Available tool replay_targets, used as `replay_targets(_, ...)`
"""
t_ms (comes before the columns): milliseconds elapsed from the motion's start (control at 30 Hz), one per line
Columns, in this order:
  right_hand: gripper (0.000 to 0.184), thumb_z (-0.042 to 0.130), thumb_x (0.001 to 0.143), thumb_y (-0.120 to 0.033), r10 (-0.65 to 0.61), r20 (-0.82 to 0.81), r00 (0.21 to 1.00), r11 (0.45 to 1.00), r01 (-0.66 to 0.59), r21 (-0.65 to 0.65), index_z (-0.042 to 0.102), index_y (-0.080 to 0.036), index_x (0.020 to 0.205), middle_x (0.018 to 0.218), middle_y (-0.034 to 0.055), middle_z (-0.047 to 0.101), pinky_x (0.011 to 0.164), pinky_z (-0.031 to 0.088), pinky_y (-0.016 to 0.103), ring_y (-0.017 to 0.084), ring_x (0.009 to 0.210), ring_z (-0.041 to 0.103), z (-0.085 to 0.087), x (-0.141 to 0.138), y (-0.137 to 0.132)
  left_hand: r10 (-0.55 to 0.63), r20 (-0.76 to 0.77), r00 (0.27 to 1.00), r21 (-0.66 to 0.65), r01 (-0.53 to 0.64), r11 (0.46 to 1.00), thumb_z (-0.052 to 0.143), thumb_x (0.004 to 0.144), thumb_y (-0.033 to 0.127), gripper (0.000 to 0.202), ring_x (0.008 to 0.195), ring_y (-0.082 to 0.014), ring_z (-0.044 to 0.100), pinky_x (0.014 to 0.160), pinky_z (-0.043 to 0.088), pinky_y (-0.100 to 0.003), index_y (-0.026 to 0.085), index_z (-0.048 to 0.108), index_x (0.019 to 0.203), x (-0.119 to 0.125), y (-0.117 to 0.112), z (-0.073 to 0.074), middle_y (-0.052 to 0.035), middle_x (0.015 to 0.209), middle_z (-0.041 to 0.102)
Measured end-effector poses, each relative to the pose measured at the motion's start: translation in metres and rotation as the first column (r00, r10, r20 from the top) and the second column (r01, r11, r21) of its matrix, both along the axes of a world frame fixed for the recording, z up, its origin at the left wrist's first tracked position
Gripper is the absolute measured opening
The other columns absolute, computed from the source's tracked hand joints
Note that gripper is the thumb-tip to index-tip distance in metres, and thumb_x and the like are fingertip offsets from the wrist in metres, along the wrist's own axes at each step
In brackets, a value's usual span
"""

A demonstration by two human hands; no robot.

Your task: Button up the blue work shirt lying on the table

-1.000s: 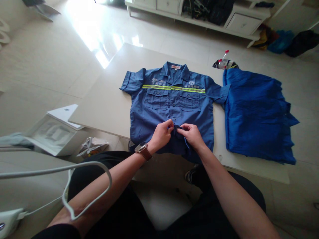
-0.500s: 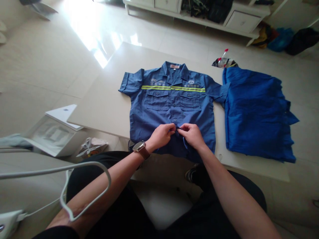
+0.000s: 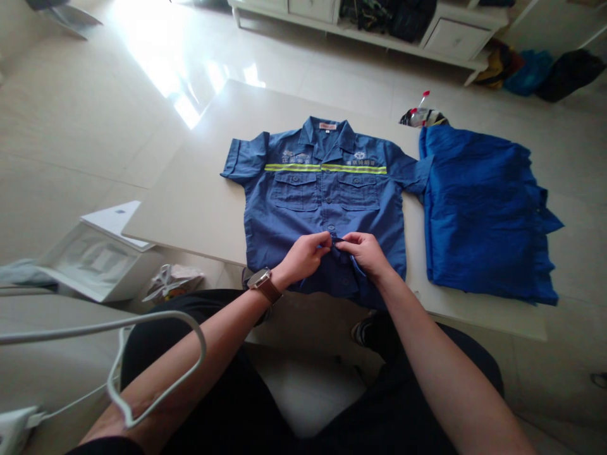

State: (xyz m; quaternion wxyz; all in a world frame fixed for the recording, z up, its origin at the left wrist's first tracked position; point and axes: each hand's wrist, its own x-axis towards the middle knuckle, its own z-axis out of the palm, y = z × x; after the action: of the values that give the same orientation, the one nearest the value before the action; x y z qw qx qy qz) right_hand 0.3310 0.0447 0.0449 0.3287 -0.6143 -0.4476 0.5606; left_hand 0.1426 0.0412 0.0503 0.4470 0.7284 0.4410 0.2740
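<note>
**A:** Please tell me first, what do the fingers do now?

**B:** The fingers of the left hand and the fingers of the right hand are bent and closed. They pinch the front opening of the blue short-sleeved work shirt from two sides, just below a small round button. The two hands are almost touching, and the exact grip is partly hidden by the fingers.

**A:** How does the shirt lie from there?

**B:** It lies flat and face up on the pale table. Its long axis goes from the collar, toward the far edge, to the hem, which hangs over the near edge. The hands stand on this line, in the lower part, and the opening passes between them, so neither hand is clearly nearer.

**A:** And around it?

**B:** At the right side, a folded bright blue cloth touches the shirt's sleeve. Beyond this cloth is a small plastic bottle with a red top. Near the left forearm, a white curved hanger hangs, but it is not over the shirt.
</note>
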Motion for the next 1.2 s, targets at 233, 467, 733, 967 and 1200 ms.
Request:
replay_targets(233,0.016,0.065,0.065,-0.033,-0.227,0.313,0.922,0.963,0.164,0.216,0.055,-0.023,0.058,0.052,-0.0046,0.050,0.055,0.032,0.028,0.013,0.054,0.043,-0.008,0.013,0.006,-0.151,-0.099,0.984,0.040,0.156,0.987,0.053,0.085,0.017,0.012,0.073,-0.0159,0.055,0.070,0.040,-0.027,0.022,0.064,0.083,-0.005,0.003,0.008,-0.0006,0.078,0.065)
replay_targets(467,0.001,0.058,0.064,-0.023,-0.159,0.489,0.858,0.972,0.048,0.232,0.057,-0.023,0.065,0.053,-0.0031,0.050,0.057,0.031,0.031,0.015,0.054,0.043,0.008,0.051,0.011,-0.203,-0.365,0.909,-0.082,0.186,0.979,0.057,0.083,0.020,0.024,0.058,-0.0168,0.050,0.063,0.039,-0.030,0.023,0.058,0.058,-0.026,0.014,0.007,-0.0023,0.060,0.058)
replay_targets(733,0.043,0.053,0.074,-0.005,0.015,0.898,0.440,0.851,-0.477,0.219,0.068,-0.019,0.113,0.114,0.0132,0.069,0.087,0.044,0.039,0.031,0.109,0.057,0.009,0.035,-0.001,-0.126,-0.490,0.863,0.173,0.238,0.956,0.065,0.088,0.032,0.041,0.143,-0.0334,0.043,0.114,0.040,-0.052,0.026,0.065,0.129,-0.013,0.000,-0.017,-0.0121,0.152,0.053)
replay_targets(967,0.031,0.060,0.093,-0.029,0.170,0.882,0.439,0.815,-0.565,0.124,0.067,-0.019,0.121,0.119,0.0130,0.071,0.093,0.046,0.041,0.031,0.112,0.060,-0.014,0.003,-0.009,-0.141,-0.504,0.852,0.126,0.234,0.964,0.060,0.092,0.027,0.037,0.146,-0.0347,0.040,0.117,0.033,-0.058,0.028,0.070,0.127,-0.009,-0.013,-0.030,-0.0123,0.156,0.049)
replay_targets(1200,0.025,0.047,0.091,-0.017,0.176,0.693,0.699,0.850,-0.463,0.251,0.071,-0.021,0.094,0.101,0.0087,0.072,0.085,0.045,0.033,0.023,0.094,0.065,-0.015,0.000,-0.006,-0.079,-0.536,0.841,0.107,0.161,0.981,0.052,0.099,0.029,0.019,0.117,-0.0275,0.056,0.098,0.045,-0.044,0.023,0.067,0.109,-0.003,-0.007,-0.013,-0.0092,0.119,0.066)
